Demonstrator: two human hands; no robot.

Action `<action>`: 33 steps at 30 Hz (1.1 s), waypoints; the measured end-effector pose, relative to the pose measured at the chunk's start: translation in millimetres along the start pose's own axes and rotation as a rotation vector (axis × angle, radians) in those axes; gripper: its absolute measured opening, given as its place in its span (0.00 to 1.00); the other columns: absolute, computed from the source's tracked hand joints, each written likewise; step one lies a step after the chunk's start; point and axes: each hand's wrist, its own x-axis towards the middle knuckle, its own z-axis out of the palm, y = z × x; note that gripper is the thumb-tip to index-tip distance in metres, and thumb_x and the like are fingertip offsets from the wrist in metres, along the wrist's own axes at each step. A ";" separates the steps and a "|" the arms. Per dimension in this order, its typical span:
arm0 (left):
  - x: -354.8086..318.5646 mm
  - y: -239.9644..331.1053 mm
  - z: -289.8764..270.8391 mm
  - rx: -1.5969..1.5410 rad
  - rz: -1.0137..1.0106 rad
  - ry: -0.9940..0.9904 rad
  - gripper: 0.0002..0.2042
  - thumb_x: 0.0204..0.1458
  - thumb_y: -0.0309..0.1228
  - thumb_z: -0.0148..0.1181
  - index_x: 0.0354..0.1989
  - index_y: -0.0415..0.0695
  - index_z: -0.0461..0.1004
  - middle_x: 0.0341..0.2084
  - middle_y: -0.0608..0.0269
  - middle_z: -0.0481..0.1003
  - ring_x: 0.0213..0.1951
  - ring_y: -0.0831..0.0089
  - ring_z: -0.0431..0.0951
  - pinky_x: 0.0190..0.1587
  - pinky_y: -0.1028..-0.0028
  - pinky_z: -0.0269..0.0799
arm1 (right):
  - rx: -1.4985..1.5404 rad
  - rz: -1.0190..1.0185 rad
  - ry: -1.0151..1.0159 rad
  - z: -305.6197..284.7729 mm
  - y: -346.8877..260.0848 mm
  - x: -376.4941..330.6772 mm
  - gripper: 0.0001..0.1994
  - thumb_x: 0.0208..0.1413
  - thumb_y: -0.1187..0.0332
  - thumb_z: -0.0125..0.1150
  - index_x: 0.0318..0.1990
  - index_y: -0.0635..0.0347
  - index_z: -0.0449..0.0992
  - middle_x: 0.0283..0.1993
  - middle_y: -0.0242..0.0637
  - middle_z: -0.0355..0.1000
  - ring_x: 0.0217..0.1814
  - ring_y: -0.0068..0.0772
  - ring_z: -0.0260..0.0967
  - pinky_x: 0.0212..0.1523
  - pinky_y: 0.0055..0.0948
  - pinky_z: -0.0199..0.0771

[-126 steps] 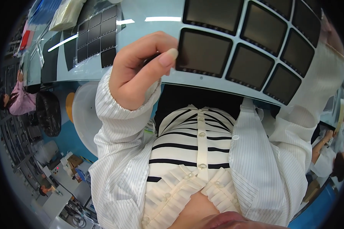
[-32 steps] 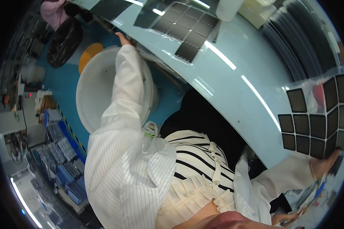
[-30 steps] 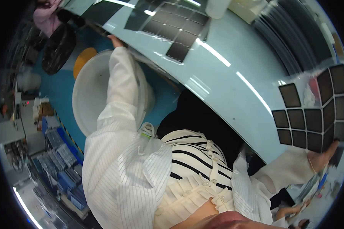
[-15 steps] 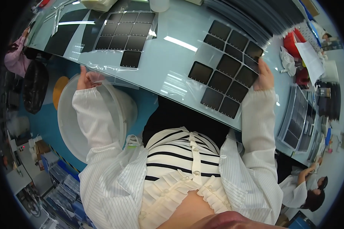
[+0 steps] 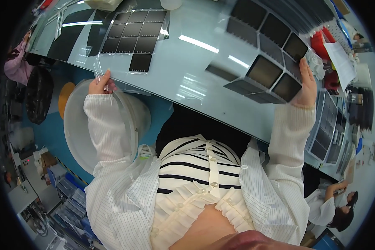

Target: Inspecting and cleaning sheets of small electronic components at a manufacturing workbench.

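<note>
My right hand (image 5: 304, 88) grips the right edge of a sheet of dark square panels (image 5: 264, 71). The sheet is raised off the glossy tabletop (image 5: 183, 62) and tilted, and its outline is partly smeared by motion. By the table's front edge, over a white bin, my left hand (image 5: 101, 84) has its fingers closed on a crumpled piece of clear plastic film (image 5: 99, 71). Another sheet of dark panels (image 5: 134, 31) lies flat at the left of the table, with a single panel (image 5: 140, 63) jutting out at its lower right.
A large white bin (image 5: 77, 137) stands below the table's front edge at left. At the table's right are a red container (image 5: 321, 41), white crumpled wrap (image 5: 315, 62) and more panel sheets (image 5: 323, 129). Co-workers (image 5: 18, 66) sit at far left and lower right.
My right hand has lifted the panel sheet off the table, moved it right and tilted it. My left hand has shifted slightly right, with the film now bunched upward from its fingers.
</note>
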 end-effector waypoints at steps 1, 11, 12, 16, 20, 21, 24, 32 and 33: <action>-1.3 1.9 -0.2 0.039 -0.012 0.012 0.18 0.45 0.47 0.62 0.21 0.45 0.70 0.15 0.64 0.72 0.18 0.76 0.72 0.21 0.82 0.63 | -0.020 -0.038 -0.092 4.3 1.2 -12.9 0.11 0.54 0.66 0.57 0.40 0.64 0.74 0.38 0.33 0.74 0.38 0.23 0.71 0.39 0.21 0.70; -5.9 16.3 -13.0 0.013 0.014 -0.188 0.19 0.47 0.48 0.59 0.32 0.42 0.75 0.17 0.65 0.73 0.20 0.79 0.74 0.22 0.82 0.64 | -0.133 0.411 -0.101 -8.9 57.2 -20.5 0.13 0.56 0.66 0.54 0.47 0.62 0.71 0.41 0.33 0.73 0.40 0.24 0.71 0.40 0.22 0.71; -5.5 17.4 -13.3 -0.021 0.025 -0.228 0.19 0.48 0.48 0.59 0.36 0.43 0.74 0.18 0.64 0.74 0.21 0.80 0.74 0.22 0.83 0.64 | -0.084 0.442 -0.079 -11.4 57.7 -18.0 0.14 0.56 0.66 0.54 0.47 0.62 0.71 0.41 0.33 0.73 0.40 0.24 0.71 0.39 0.22 0.72; -3.2 20.2 -12.2 -0.124 0.031 -0.292 0.22 0.49 0.46 0.58 0.45 0.42 0.71 0.24 0.60 0.75 0.22 0.78 0.75 0.24 0.85 0.67 | -0.096 0.361 -0.095 -17.5 58.3 -12.7 0.13 0.55 0.67 0.56 0.46 0.62 0.72 0.40 0.32 0.73 0.40 0.24 0.71 0.39 0.22 0.71; -1.4 21.1 -9.1 -0.223 0.029 -0.296 0.22 0.49 0.43 0.58 0.48 0.41 0.70 0.30 0.54 0.76 0.23 0.76 0.75 0.24 0.86 0.68 | -0.125 0.064 -0.040 -18.4 61.1 0.5 0.12 0.55 0.67 0.56 0.44 0.63 0.73 0.39 0.32 0.73 0.40 0.23 0.70 0.40 0.21 0.69; -1.1 21.4 -8.6 -0.242 0.014 -0.267 0.22 0.49 0.43 0.58 0.49 0.41 0.69 0.32 0.52 0.75 0.23 0.76 0.76 0.24 0.86 0.69 | -0.146 -0.068 -0.053 -18.5 61.9 6.1 0.12 0.55 0.66 0.56 0.43 0.64 0.73 0.38 0.31 0.73 0.41 0.22 0.69 0.41 0.20 0.69; -0.4 22.4 -7.3 -0.264 -0.007 -0.254 0.23 0.50 0.40 0.58 0.52 0.40 0.66 0.34 0.54 0.74 0.25 0.77 0.76 0.24 0.86 0.69 | -0.110 0.008 0.012 -20.7 63.2 22.7 0.12 0.54 0.66 0.57 0.43 0.64 0.74 0.38 0.31 0.73 0.38 0.20 0.69 0.39 0.18 0.68; -4.3 22.9 -6.6 -0.237 0.027 -0.273 0.22 0.47 0.36 0.62 0.50 0.40 0.68 0.39 0.48 0.74 0.29 0.73 0.78 0.28 0.84 0.73 | -0.538 -0.176 -0.046 -23.6 60.1 33.2 0.15 0.52 0.62 0.61 0.44 0.60 0.74 0.30 0.25 0.72 0.25 0.15 0.62 0.27 0.18 0.63; -4.3 22.5 -6.2 -0.198 0.061 -0.268 0.23 0.47 0.35 0.62 0.50 0.39 0.68 0.41 0.47 0.73 0.32 0.72 0.78 0.30 0.83 0.74 | -0.762 -0.283 0.034 -22.2 59.8 31.5 0.17 0.50 0.60 0.63 0.44 0.60 0.74 0.29 0.26 0.72 0.25 0.15 0.61 0.27 0.18 0.63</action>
